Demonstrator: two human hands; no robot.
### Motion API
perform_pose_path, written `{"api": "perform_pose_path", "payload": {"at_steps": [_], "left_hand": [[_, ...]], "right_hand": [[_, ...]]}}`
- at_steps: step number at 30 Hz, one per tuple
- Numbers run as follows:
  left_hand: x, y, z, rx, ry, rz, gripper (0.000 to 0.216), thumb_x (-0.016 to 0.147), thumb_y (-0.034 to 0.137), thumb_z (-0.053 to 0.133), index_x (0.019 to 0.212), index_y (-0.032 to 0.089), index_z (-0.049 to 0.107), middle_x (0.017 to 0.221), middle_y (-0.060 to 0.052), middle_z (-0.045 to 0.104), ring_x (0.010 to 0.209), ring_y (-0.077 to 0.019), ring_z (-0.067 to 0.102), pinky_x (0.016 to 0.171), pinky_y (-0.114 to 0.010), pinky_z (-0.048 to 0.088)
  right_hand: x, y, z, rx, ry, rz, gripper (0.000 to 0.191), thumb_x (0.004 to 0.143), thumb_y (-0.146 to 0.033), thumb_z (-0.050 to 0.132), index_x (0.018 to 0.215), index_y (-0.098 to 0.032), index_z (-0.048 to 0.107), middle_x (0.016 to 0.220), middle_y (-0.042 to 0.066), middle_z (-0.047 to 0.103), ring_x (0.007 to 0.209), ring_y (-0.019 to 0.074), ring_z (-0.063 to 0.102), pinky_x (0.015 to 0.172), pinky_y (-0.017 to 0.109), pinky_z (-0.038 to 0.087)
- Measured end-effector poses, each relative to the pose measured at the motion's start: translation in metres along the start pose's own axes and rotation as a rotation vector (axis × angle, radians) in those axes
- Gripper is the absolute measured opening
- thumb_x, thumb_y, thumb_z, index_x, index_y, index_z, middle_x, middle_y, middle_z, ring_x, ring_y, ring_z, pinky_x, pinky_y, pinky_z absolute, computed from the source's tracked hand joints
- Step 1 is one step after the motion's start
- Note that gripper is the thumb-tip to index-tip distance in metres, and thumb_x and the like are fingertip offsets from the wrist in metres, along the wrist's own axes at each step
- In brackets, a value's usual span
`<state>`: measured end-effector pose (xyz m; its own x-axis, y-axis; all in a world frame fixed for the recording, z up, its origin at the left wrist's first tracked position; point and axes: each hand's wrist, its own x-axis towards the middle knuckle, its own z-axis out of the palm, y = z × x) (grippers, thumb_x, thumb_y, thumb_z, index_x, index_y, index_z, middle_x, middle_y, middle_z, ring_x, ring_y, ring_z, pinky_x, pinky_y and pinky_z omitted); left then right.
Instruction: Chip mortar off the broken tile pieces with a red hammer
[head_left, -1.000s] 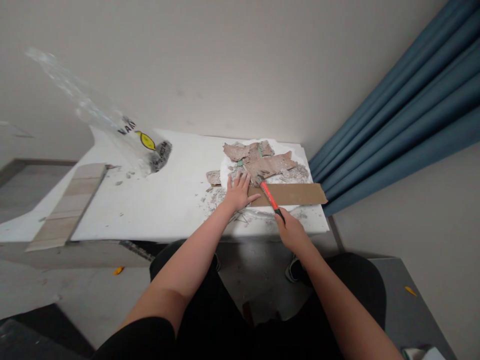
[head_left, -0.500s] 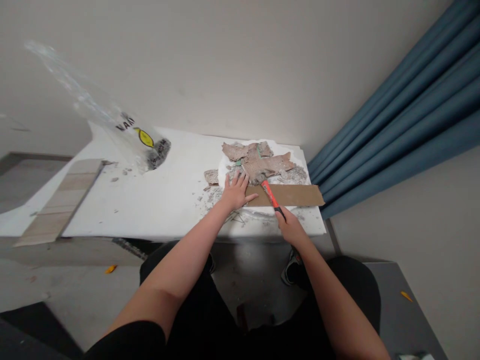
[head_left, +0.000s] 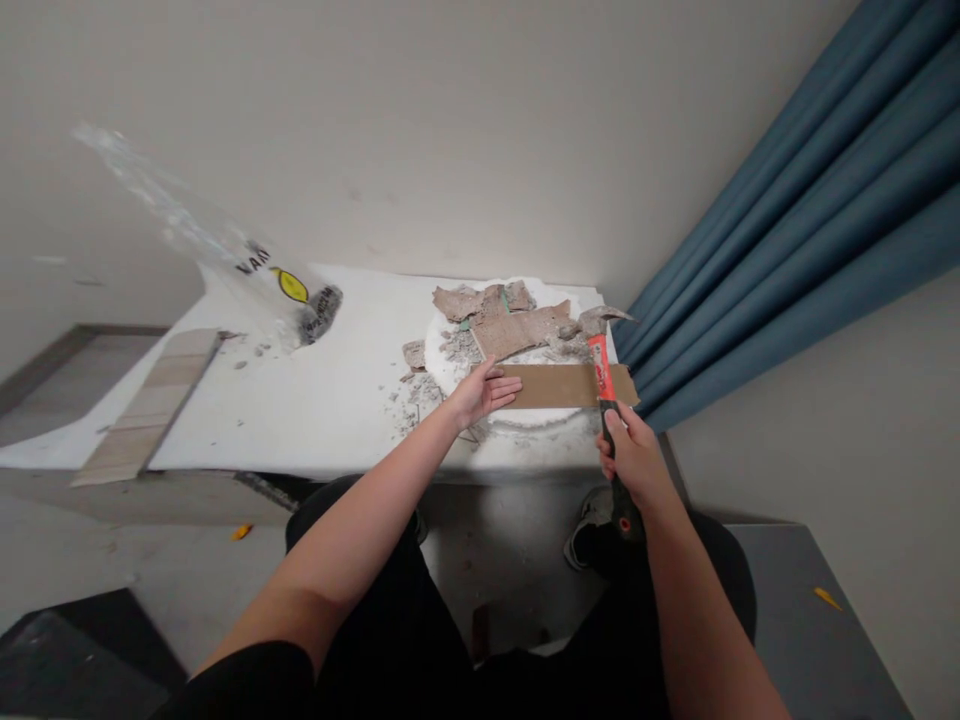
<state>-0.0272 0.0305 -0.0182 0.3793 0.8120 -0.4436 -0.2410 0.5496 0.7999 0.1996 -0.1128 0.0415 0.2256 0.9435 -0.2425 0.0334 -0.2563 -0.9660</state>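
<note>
My right hand (head_left: 630,450) is wrapped round the black grip of a hammer (head_left: 602,365) with a red neck. Its pointed metal head is raised over the right end of the brown strip (head_left: 555,385), which looks like cardboard. Turned partly palm-up, my left hand (head_left: 484,390) lies at the strip's left part with its fingers stretched out and holds nothing. Behind the strip are broken, rough brownish slabs (head_left: 517,330), with grey crumbs around them on a round white sheet or plate (head_left: 442,365). A small loose piece (head_left: 414,354) lies left of them.
A white-covered table (head_left: 337,400) stands against the wall. On its left are a clear plastic bag (head_left: 289,290) with dark contents and a wood-look plank (head_left: 154,400). A blue curtain (head_left: 750,230) hangs at the right. A yellow item (head_left: 241,532) is on the floor.
The hammer has lifted off the broken slabs and swung right with my right hand. My left hand has come off the slab's edge, drawn slightly nearer and turned its palm upward.
</note>
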Motion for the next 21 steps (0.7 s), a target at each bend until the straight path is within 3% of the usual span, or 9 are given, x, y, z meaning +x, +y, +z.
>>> {"api": "perform_pose_path", "payload": {"at_steps": [4,7,9,12,14,15,17,19,21], "left_hand": [[-0.003,0.005,0.003,0.159,-0.014,0.03,0.058,0.09,0.075,0.042,0.105,0.021,0.056,0.127,-0.018,0.069,0.122,-0.0256,0.065,0.097,-0.039,0.058],[-0.005,0.017,-0.012,0.233,-0.005,0.076,0.056,0.095,0.069,0.036,0.105,0.019,0.058,0.122,-0.018,0.07,0.116,-0.0246,0.068,0.093,-0.037,0.059],[-0.01,0.029,-0.037,0.325,0.144,0.181,0.049,0.099,0.059,0.032,0.105,0.018,0.058,0.115,-0.016,0.071,0.106,-0.021,0.07,0.087,-0.033,0.059],[-0.027,0.042,-0.087,0.713,0.531,0.301,0.035,0.102,0.043,0.031,0.105,0.017,0.054,0.099,-0.01,0.071,0.081,-0.0152,0.068,0.072,-0.029,0.054],[-0.04,0.038,-0.114,0.836,0.612,0.286,0.02,0.095,0.035,0.046,0.095,0.017,0.056,0.091,-0.009,0.07,0.076,-0.0163,0.064,0.068,-0.03,0.051],[-0.045,0.03,-0.122,0.94,0.606,0.252,0.014,0.088,0.03,0.056,0.084,0.017,0.057,0.084,-0.009,0.068,0.077,-0.0182,0.064,0.069,-0.03,0.05],[-0.053,0.008,-0.128,1.479,0.407,0.097,0.012,0.081,0.028,0.062,0.073,0.019,0.057,0.08,-0.008,0.068,0.083,-0.0218,0.065,0.073,-0.031,0.049],[-0.056,-0.019,-0.122,1.561,0.33,0.077,0.01,0.075,0.028,0.068,0.076,0.02,0.063,0.087,-0.008,0.07,0.088,-0.0237,0.066,0.076,-0.031,0.05],[-0.055,-0.041,-0.113,1.677,0.32,0.112,0.015,0.082,0.031,0.06,0.086,0.019,0.066,0.103,-0.012,0.07,0.093,-0.0251,0.068,0.078,-0.033,0.05]], "right_hand": [[0.0,0.004,-0.002,0.018,-0.012,0.04,0.048,0.088,-0.055,0.059,0.123,-0.023,0.055,0.055,-0.011,0.043,0.036,0.007,0.035,0.034,0.018,0.032],[0.0,0.007,0.001,0.032,-0.029,0.048,0.049,0.086,-0.055,0.06,0.123,-0.023,0.054,0.054,-0.012,0.043,0.035,0.0068,0.034,0.034,0.018,0.032],[-0.002,0.009,0.004,0.03,-0.043,0.053,0.048,0.086,-0.055,0.06,0.122,-0.023,0.055,0.054,-0.012,0.043,0.035,0.0068,0.034,0.034,0.018,0.032],[-0.004,0.011,0.007,0.034,-0.081,0.061,0.045,0.087,-0.054,0.06,0.119,-0.023,0.055,0.054,-0.012,0.043,0.035,0.0067,0.034,0.033,0.018,0.031],[-0.005,0.011,0.01,0.031,-0.099,0.07,0.045,0.087,-0.053,0.06,0.12,-0.023,0.054,0.054,-0.012,0.042,0.035,0.0068,0.034,0.033,0.018,0.03],[-0.005,0.011,0.011,0.026,-0.103,0.074,0.046,0.087,-0.052,0.06,0.121,-0.023,0.054,0.053,-0.012,0.042,0.035,0.007,0.034,0.033,0.018,0.03],[-0.005,0.01,0.016,0.014,-0.11,0.082,0.046,0.087,-0.052,0.059,0.123,-0.022,0.054,0.054,-0.011,0.043,0.035,0.007,0.034,0.034,0.018,0.031],[-0.005,0.01,0.021,-0.001,-0.112,0.079,0.045,0.088,-0.051,0.059,0.122,-0.022,0.055,0.054,-0.011,0.043,0.035,0.0069,0.034,0.034,0.018,0.031],[-0.005,0.01,0.026,-0.01,-0.115,0.073,0.044,0.088,-0.051,0.059,0.121,-0.022,0.055,0.054,-0.011,0.042,0.035,0.0069,0.034,0.033,0.018,0.032]]}}
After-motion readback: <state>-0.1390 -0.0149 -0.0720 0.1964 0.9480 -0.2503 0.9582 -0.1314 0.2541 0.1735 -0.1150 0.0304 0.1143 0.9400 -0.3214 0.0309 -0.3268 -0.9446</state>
